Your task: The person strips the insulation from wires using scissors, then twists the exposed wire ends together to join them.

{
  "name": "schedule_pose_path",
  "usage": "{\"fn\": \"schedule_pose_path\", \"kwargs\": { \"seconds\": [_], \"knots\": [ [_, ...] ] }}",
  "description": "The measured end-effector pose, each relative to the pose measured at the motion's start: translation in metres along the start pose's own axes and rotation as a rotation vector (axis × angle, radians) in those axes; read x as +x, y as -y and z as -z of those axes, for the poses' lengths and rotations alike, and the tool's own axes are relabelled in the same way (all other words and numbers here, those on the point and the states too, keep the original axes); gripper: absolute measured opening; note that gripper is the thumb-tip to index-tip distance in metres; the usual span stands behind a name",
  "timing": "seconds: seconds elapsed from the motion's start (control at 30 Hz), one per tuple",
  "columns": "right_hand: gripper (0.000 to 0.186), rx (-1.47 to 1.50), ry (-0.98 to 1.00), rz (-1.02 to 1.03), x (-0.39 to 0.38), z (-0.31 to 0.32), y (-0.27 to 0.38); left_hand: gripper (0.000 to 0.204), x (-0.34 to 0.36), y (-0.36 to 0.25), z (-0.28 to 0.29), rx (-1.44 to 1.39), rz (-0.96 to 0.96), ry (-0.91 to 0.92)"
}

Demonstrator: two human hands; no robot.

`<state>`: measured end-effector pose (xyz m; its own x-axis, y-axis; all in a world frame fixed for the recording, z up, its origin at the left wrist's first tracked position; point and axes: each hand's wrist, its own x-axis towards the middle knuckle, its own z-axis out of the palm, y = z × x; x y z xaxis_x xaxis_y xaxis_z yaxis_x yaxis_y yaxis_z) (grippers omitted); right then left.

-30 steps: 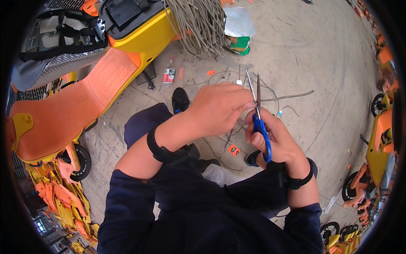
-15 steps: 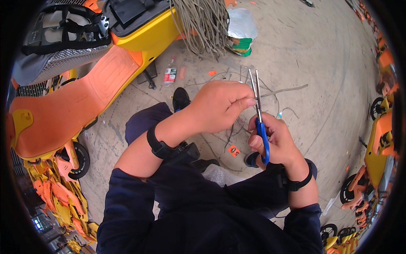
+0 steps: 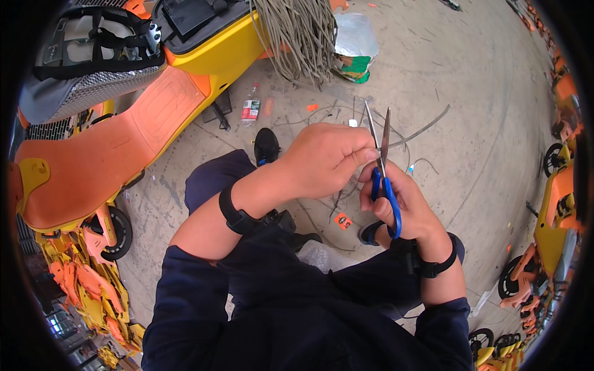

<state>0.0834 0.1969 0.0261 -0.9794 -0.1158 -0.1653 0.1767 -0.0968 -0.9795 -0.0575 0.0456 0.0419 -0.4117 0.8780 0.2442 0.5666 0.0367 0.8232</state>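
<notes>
My right hand (image 3: 405,195) is closed around the blue handles of a pair of scissors (image 3: 385,136), blades up and spread apart. Beside the blades, my left hand (image 3: 328,159) pinches a thin grey cable (image 3: 428,126) between thumb and fingers. The cable passes by the scissors, and its free length slants up to the right. Whether the blades touch the cable cannot be told. The part inside my left hand is hidden.
Cable scraps lie on the concrete floor beneath my hands, near an orange label (image 3: 343,221). A thick bundle of grey cables (image 3: 297,43) hangs off a yellow-orange scooter (image 3: 164,114) at left. A plastic bottle (image 3: 250,110) and a white-green bag (image 3: 356,37) lie ahead.
The scissor blades have spread wider apart. The free length of cable has swung upward at its far end. My left hand has barely moved.
</notes>
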Motion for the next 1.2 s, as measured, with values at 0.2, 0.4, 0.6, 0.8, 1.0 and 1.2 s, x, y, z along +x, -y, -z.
{"fn": "schedule_pose_path", "kwargs": {
  "seconds": [0.2, 0.4, 0.6, 0.8, 1.0, 1.2],
  "knots": [
    [0.046, -0.059, -0.047, 0.025, -0.002, 0.000, -0.002, 0.015, 0.001, -0.001, 0.001, -0.034, 0.054, 0.051],
    [0.039, -0.090, -0.053, -0.028, -0.003, -0.001, 0.001, 0.013, -0.001, -0.001, 0.006, -0.128, 0.140, 0.075],
    [0.036, -0.137, -0.074, -0.029, -0.005, -0.002, 0.004, 0.017, 0.001, -0.002, 0.003, -0.221, 0.136, 0.001],
    [0.033, -0.161, -0.071, -0.010, -0.004, -0.004, 0.007, 0.014, -0.002, -0.002, 0.013, -0.214, 0.187, 0.098],
    [0.043, 0.059, -0.010, 0.058, -0.001, -0.007, 0.002, 0.016, -0.002, 0.001, 0.006, -0.331, 0.165, 0.035],
    [0.052, -0.019, 0.021, 0.002, -0.001, 0.001, -0.002, 0.017, 0.000, 0.004, 0.005, -0.302, 0.145, 0.074]
  ]
}}
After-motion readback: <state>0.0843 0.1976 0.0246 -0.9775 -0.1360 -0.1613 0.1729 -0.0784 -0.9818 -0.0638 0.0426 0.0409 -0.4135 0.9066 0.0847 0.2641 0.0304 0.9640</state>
